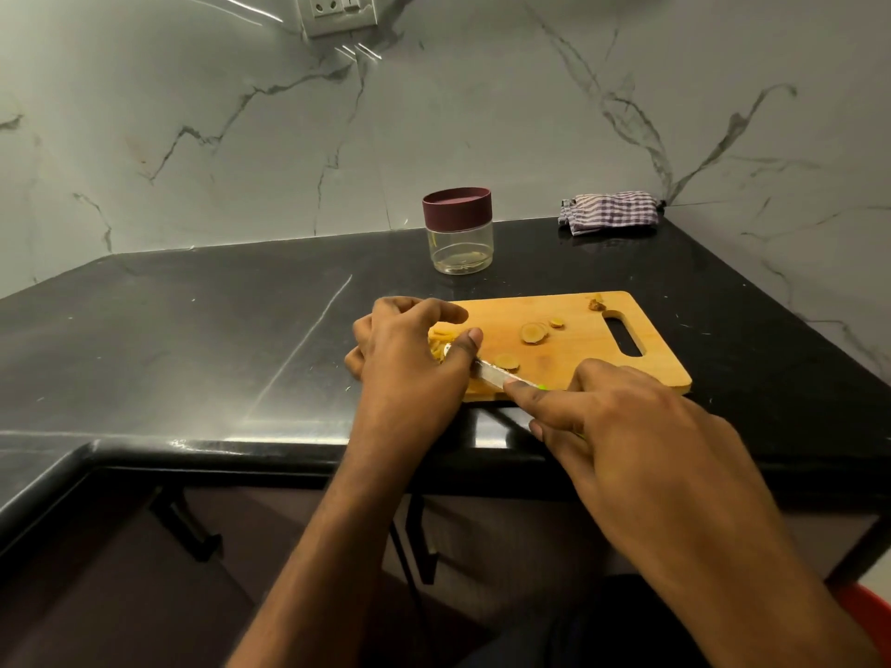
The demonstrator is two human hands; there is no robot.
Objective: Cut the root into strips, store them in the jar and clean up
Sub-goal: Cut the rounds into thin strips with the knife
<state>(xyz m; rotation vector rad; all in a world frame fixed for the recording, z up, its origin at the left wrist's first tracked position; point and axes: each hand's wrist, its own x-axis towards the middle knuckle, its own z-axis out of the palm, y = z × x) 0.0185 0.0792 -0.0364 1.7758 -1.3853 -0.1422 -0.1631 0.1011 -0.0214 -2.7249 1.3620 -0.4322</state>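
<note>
Gripped the knife (pixel 496 376) in right hand (pixel 627 426), pinched strips (pixel 441 340) under curled left hand (pixel 410 359) at cutting board (pixel 578 378) left edge; better kept fingertips tucked back.

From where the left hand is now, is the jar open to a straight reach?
Probably yes. The jar stands apart behind the cutting board, with bare counter between it and the left hand. But that hand is busy holding the cut strips, and the jar's lid is on.

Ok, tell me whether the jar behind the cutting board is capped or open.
Capped. The jar stands upright on the counter with its maroon lid seated on top, and it looks almost empty through the clear wall.
</note>
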